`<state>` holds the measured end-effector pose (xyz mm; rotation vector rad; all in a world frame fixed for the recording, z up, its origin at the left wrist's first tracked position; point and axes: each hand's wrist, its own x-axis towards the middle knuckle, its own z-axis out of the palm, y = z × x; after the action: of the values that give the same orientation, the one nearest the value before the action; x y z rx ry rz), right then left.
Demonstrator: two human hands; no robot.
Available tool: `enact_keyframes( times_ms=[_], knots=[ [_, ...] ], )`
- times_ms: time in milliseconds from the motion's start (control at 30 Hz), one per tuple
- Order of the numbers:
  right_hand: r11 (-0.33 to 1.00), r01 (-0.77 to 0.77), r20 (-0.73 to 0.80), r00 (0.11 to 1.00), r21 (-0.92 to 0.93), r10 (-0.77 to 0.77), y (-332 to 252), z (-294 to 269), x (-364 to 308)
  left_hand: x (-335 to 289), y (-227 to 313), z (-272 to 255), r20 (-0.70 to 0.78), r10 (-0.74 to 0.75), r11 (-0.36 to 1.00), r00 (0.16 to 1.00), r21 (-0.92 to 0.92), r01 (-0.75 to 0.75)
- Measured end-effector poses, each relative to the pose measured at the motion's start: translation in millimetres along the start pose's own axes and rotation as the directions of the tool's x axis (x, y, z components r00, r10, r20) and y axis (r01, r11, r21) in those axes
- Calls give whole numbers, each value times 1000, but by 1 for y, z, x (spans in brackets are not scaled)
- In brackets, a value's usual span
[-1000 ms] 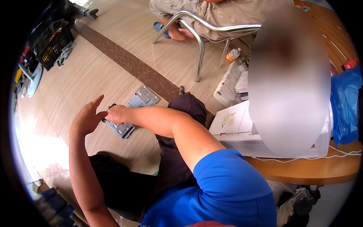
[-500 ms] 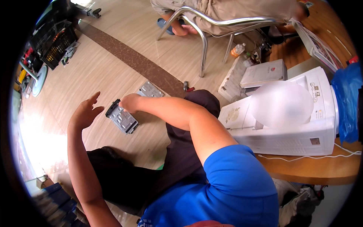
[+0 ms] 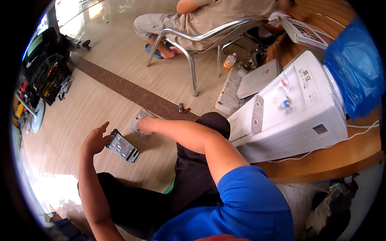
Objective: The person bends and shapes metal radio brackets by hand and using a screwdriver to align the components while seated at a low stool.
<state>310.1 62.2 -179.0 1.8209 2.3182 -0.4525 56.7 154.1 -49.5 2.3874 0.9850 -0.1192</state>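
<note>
Metal unit [image 3: 124, 149] with a dark end is seen on the floor [image 3: 70, 116], apart from a second, flat metal piece [image 3: 134, 127]. The handling is judged to be unfinished, but how much is done or left cannot be told. The unit is found just beside the left hand [image 3: 95, 140], whose thumb and fingers are spread. By the right hand [image 3: 146, 125], the flat piece is partly covered; whether it is gripped cannot be told. Both hands are held apart.
</note>
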Motion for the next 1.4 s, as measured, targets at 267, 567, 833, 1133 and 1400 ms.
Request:
enact_keyframes(
  times_ms=[267, 567, 833, 1133, 1400],
  knots=[
    [421, 100, -181, 971, 902, 159, -3, -44, -41, 15, 29, 21, 14, 114, 993, 993, -24, -114],
    [211, 185, -209, 973, 960, 95, -3, -79, -73, 36, 44, 39, -122, 300, 952, 946, -26, -305],
    [933, 95, -205, 978, 346, -23, 11, -65, -61, 9, 60, 14, 8, 195, 977, 981, 81, -195],
    [952, -87, -101, 987, 293, 122, 56, -12, -39, 3, 38, 1, -44, 113, 985, 993, 136, -106],
    [994, -42, 391, 920, 97, 1, 23, 111, -53, -14, 26, -7, -129, 236, 970, 963, 95, -225]
  ],
)
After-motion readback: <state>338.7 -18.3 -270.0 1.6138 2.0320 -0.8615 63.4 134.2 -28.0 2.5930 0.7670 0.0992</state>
